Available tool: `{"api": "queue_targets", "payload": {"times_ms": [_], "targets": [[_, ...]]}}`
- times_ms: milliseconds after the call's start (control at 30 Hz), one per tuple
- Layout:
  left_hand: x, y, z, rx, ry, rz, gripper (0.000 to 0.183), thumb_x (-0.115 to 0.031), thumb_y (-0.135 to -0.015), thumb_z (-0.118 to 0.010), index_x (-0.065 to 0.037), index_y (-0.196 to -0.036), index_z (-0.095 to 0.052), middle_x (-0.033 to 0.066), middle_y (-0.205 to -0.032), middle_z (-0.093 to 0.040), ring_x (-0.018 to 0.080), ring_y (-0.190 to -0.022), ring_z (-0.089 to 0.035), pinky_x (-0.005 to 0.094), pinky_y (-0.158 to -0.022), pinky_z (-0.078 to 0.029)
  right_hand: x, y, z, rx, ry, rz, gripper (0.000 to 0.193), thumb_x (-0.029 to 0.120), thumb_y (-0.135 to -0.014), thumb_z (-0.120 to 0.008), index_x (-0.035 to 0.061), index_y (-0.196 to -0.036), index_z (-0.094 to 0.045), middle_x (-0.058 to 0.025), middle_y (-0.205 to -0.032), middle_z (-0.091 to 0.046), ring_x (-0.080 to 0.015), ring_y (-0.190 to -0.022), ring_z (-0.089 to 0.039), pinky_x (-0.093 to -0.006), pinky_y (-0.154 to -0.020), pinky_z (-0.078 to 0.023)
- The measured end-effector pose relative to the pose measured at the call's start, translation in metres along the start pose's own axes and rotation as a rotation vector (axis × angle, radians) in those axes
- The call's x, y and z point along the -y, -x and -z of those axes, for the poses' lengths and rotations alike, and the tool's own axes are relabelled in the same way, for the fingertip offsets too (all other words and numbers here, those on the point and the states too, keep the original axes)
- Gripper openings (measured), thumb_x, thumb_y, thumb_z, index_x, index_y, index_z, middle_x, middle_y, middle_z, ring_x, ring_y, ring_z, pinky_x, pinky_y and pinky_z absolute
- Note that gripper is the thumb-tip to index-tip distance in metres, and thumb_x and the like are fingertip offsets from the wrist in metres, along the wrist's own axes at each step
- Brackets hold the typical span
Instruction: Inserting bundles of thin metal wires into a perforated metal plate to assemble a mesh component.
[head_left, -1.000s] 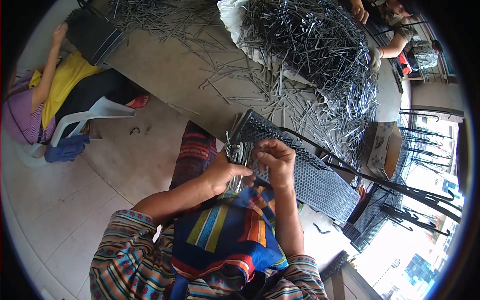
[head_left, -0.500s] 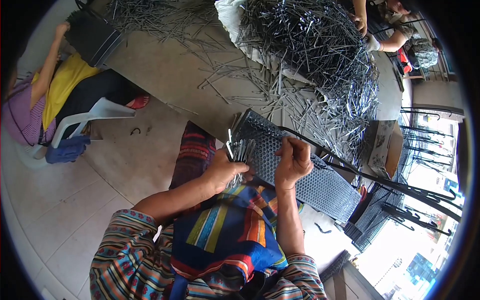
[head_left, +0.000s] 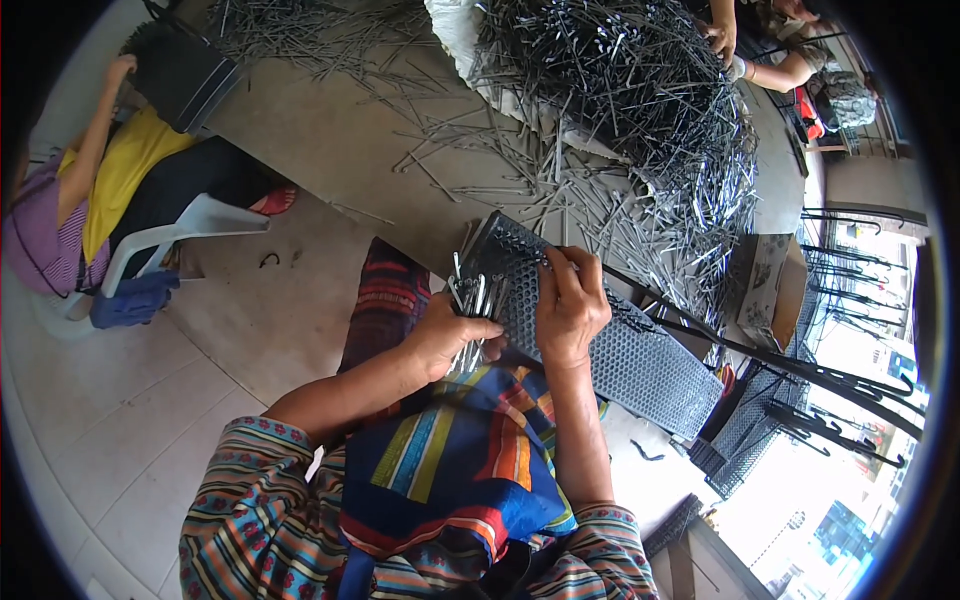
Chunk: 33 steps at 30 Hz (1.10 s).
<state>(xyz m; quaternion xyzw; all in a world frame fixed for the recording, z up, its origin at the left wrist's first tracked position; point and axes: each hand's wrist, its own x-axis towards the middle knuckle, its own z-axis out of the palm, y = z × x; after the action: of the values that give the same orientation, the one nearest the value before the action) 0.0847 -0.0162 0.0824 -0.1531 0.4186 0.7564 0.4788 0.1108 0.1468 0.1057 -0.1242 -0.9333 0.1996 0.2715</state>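
A bundle of thin grey metal rods [head_left: 482, 296] with bent ends stands in my left hand [head_left: 442, 337], whose fingers wrap round it. Beside it a long dark perforated metal panel [head_left: 655, 372] slants from the table's edge down to the right. My right hand [head_left: 572, 318] is over this panel, its fingertips bent down at the panel's upper edge. Its fingers are closed, and whatever lies between them is too small to make out. Along that edge several small dark rod ends show, and a long black bar [head_left: 690, 328] runs just behind it.
Dark metal rods heap up in a large pile [head_left: 610, 90] on the table [head_left: 320, 140], partly on a white sack [head_left: 452, 42]. An open cardboard box [head_left: 775, 290] stands right, near black hooked racks [head_left: 850, 385]. Co-workers' hands [head_left: 722, 45] are at the pile; another person sits left on a white chair [head_left: 190, 225].
My right hand has moved from in front of the panel up and slightly left to its upper edge. My left hand stays nearly in place with the rods.
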Motion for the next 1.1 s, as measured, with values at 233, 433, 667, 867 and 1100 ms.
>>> {"api": "queue_targets", "payload": {"times_ms": [233,433,667,867,1100], "targets": [[0.0,0.001,-0.002,0.074,-0.002,0.014,0.024,0.009,-0.076,-0.066,0.002,-0.098,-0.063,0.0128,-0.08,-0.068,0.023,-0.063,-0.068,0.0341,-0.056,-0.057,0.005,0.023,0.015,0.447,-0.645,-0.557,0.017,0.002,-0.071,-0.072,0.0004,-0.088,-0.07,-0.0046,-0.072,-0.062,-0.0092,-0.055,-0.054,-0.0254,-0.052,-0.042],[-0.001,0.001,-0.002,0.03,0.018,0.002,0.029,0.011,-0.075,-0.064,0.002,-0.103,-0.064,0.0123,-0.085,-0.069,0.0222,-0.067,-0.069,0.034,-0.058,-0.058,0.01,0.029,0.017,0.26,-0.925,-0.892,0.006,-0.004,-0.079,-0.066,-0.0012,-0.084,-0.064,0.0,-0.066,-0.06,-0.0055,-0.051,-0.05,-0.0207,-0.046,-0.038],[0.002,0.001,0.004,0.167,0.134,0.122,0.03,0.006,-0.077,-0.063,0.0,-0.106,-0.064,0.0137,-0.084,-0.069,0.0246,-0.069,-0.069,0.0353,-0.059,-0.057,0.008,0.028,0.02,0.254,-1.201,-0.935,0.017,-0.007,-0.081,-0.061,-0.0022,-0.097,-0.062,-0.0076,-0.076,-0.066,-0.0094,-0.05,-0.052,-0.0215,-0.046,-0.04],[0.002,0.011,0.003,0.138,0.044,0.174,0.027,-0.002,-0.08,-0.06,-0.001,-0.107,-0.061,0.015,-0.086,-0.068,0.0256,-0.071,-0.067,0.0382,-0.062,-0.056,-0.007,0.042,0.027,0.2,-1.437,-0.827,0.013,-0.008,-0.08,-0.064,-0.0013,-0.09,-0.061,-0.0108,-0.076,-0.065,-0.0114,-0.05,-0.054,-0.0217,-0.046,-0.041],[0.002,0.011,0.017,-0.059,0.087,0.22,0.015,0.0,-0.082,-0.062,0.001,-0.097,-0.061,0.0166,-0.084,-0.068,0.0278,-0.072,-0.069,0.0392,-0.063,-0.058,-0.013,0.032,0.033,-0.163,-1.038,-0.785,0.01,-0.009,-0.082,-0.059,0.0003,-0.087,-0.059,-0.0086,-0.077,-0.066,-0.009,-0.053,-0.053,-0.0207,-0.048,-0.041]]}}
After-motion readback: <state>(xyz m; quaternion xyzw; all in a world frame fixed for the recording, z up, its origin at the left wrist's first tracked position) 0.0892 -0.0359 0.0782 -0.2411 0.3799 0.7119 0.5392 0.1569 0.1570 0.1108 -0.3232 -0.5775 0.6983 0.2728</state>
